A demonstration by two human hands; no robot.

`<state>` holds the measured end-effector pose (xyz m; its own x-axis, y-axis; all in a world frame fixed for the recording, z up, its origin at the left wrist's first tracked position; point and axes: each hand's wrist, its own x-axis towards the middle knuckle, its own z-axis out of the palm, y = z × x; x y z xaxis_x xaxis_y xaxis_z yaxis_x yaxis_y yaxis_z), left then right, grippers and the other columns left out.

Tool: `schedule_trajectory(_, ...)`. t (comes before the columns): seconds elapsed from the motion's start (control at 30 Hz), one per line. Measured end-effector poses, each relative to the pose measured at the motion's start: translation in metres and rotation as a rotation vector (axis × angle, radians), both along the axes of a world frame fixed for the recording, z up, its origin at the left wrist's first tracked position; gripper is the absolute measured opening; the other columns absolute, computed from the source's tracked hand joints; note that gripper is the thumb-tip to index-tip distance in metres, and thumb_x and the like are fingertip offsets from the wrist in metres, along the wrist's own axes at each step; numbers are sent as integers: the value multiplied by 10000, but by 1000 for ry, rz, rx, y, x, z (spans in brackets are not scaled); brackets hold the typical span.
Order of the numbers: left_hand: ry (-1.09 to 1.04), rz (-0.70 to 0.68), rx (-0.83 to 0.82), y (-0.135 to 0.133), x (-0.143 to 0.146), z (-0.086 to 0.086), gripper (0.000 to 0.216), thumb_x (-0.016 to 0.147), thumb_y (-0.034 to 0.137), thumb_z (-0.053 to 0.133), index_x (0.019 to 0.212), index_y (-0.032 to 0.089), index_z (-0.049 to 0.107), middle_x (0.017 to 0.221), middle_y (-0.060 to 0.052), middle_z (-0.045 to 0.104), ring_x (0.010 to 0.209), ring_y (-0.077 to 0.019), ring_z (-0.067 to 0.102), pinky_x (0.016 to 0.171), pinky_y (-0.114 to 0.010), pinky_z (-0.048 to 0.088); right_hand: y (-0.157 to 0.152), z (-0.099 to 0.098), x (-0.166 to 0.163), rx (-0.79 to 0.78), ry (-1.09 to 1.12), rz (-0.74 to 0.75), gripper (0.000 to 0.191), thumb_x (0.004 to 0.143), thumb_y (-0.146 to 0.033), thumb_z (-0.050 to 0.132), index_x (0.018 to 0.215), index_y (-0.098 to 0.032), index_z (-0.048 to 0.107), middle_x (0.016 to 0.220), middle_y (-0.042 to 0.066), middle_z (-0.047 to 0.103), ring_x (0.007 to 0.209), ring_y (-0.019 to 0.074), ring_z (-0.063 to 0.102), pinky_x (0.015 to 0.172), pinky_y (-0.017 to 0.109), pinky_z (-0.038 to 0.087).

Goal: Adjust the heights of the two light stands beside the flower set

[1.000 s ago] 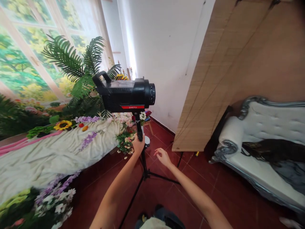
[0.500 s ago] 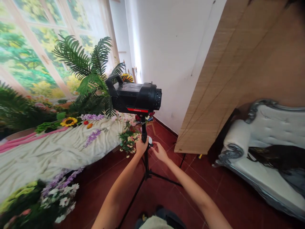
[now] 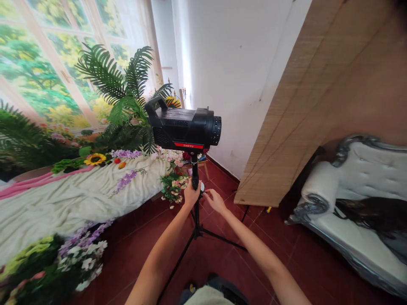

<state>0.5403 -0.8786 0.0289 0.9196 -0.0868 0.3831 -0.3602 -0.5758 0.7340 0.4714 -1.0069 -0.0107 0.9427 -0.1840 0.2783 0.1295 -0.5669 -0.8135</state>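
Note:
A black studio light [image 3: 184, 127] with a red label and a top handle sits on a black light stand [image 3: 196, 212] in front of me. My left hand [image 3: 191, 194] is wrapped around the stand's pole below the light. Close to it on the right, my right hand [image 3: 214, 200] has its fingertips pinched at a small dark knob [image 3: 202, 192] on the pole; the fingers partly hide it. A small white round thing [image 3: 202, 186] shows just behind my left hand.
To the left, a bed with a cream cover [image 3: 140, 186] carries flowers and a sunflower [image 3: 95, 159]. Behind the light stands a palm plant [image 3: 111, 80]. A bamboo blind [image 3: 273, 152] and a white tufted sofa [image 3: 375, 169] are on the right. The stand's legs spread over red floor tiles.
The view has shifted slightly, so the light and stand appear a little further right. Both hands stay at the pole, with the right fingers still at the knob.

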Motion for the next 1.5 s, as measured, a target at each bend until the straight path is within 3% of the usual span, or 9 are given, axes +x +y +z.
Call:
schedule_trajectory(0.3,5,-17,-5,1,-1,2,400,833,506,448,1077,195,508,804,-78,686,787,-228,665,655,-273,443,3,-7,13,18,50,-62,377,857,-509,392,680,-220,557,665,3,584,651,155,520,656,245,398)
schedule_trajectory(0.4,32,-4,6,1,-2,3,402,829,505,455,1074,191,512,779,-75,683,781,-231,666,656,-275,447,7,-8,20,277,164,-53,382,837,-482,423,601,-208,548,525,-19,527,531,135,475,552,229,381)
schedule_trajectory(0.57,31,9,19,0,-2,1,408,830,524,441,1062,195,516,767,-69,679,784,-230,667,662,-277,451,10,-1,32,1046,603,69,360,841,-333,346,508,-207,400,359,-67,273,337,82,218,366,193,236)
schedule_trajectory(0.73,5,-5,-9,0,-3,-1,391,832,517,443,1047,201,524,812,-77,687,805,-224,664,670,-275,452,8,6,35,1146,696,158,285,812,-281,374,539,-210,337,379,-81,242,338,67,201,335,158,183)
schedule_trajectory(0.83,9,1,-15,0,-3,-1,405,826,519,453,1070,201,515,807,-77,686,810,-226,663,673,-277,451,7,5,31,1002,722,123,318,850,-354,347,570,-207,378,397,-72,306,327,63,214,335,166,187)
schedule_trajectory(0.97,17,15,-18,-2,-5,-1,421,822,524,459,1080,196,515,795,-82,682,810,-236,662,671,-283,449,1,4,16,391,361,-118,315,836,-476,437,686,-205,495,553,-8,540,481,114,480,466,207,345)
schedule_trajectory(1.1,13,27,-24,-3,-6,-1,434,822,525,462,1095,191,507,841,-94,683,850,-243,656,693,-291,452,-11,12,0,-56,62,-39,275,851,-498,447,889,-251,562,848,6,650,723,151,584,626,240,396)
schedule_trajectory(1.3,30,55,-42,-7,-8,-1,425,821,520,467,1088,194,515,814,-80,675,836,-229,655,699,-288,456,-20,18,-3,-389,-25,92,275,887,-465,423,990,-257,572,937,44,635,889,175,571,701,248,412)
schedule_trajectory(1.5,63,-9,-112,-10,-7,-5,409,820,544,449,996,191,557,782,-52,669,782,-189,651,699,-269,460,-27,9,7,-592,-6,141,338,926,-450,330,933,-203,560,885,71,607,819,168,566,655,233,401)
